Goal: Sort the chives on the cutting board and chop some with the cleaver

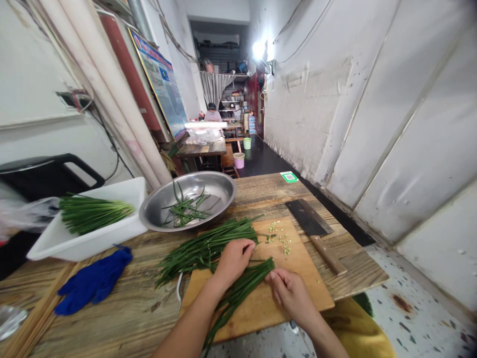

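Observation:
Two bunches of green garlic chives lie on a wooden cutting board: a larger far bunch (219, 238) and a nearer bunch (246, 286) pointing toward me. Between them, my left hand (234, 258) is closed, thumb and forefinger together at the cut ends of the far bunch. My right hand (288, 288) has its fingers curled in a pinch, fingertips beside the cut ends of the near bunch. What either pinch holds is too small to make out. Short pale stem pieces (285, 243) are scattered on the cutting board (309, 283) beyond my hands.
A cleaver (316, 231) lies right of the board. Behind the chives stands a steel bowl (223, 199) with loose stalks. At left are a white tub (80, 251) holding another chive bunch, a blue glove (95, 281) and wooden sticks (37, 318). A person (212, 114) sits far back.

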Available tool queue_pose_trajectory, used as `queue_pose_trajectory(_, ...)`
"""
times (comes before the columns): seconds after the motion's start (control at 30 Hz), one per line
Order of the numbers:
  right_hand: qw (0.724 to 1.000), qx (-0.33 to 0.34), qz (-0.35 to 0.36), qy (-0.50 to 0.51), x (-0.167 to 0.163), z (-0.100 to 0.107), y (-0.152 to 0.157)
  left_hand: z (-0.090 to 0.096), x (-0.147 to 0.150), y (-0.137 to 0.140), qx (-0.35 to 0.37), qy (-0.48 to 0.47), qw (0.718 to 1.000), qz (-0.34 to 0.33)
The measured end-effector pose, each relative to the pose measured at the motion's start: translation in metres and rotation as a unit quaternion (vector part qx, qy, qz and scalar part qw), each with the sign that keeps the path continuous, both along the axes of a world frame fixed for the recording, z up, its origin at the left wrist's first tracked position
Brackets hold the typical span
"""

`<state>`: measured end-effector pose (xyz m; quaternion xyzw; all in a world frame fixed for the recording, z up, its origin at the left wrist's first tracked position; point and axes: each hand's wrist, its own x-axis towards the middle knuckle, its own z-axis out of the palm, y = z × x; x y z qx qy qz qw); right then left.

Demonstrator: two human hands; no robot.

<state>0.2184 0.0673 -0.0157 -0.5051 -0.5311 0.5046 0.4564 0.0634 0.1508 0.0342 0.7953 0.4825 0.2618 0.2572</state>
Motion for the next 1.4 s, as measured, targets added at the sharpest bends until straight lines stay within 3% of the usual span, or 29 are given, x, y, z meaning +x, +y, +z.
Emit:
queue_pose_trajectory(1.17, 1.000, 0.014, 0.007, -0.013, 0.0016, -0.0054, 0.0005, -0.0062, -0.0015, 0.0007, 0.013, -0.053, 0.999, -0.002)
queue_pose_trajectory(1.4, 1.000, 0.011, 0.004, -0.013, 0.0011, -0.0019, 0.0010, -0.0034, -0.0036, 0.0000, 0.025, -0.042, 0.998, -0.032)
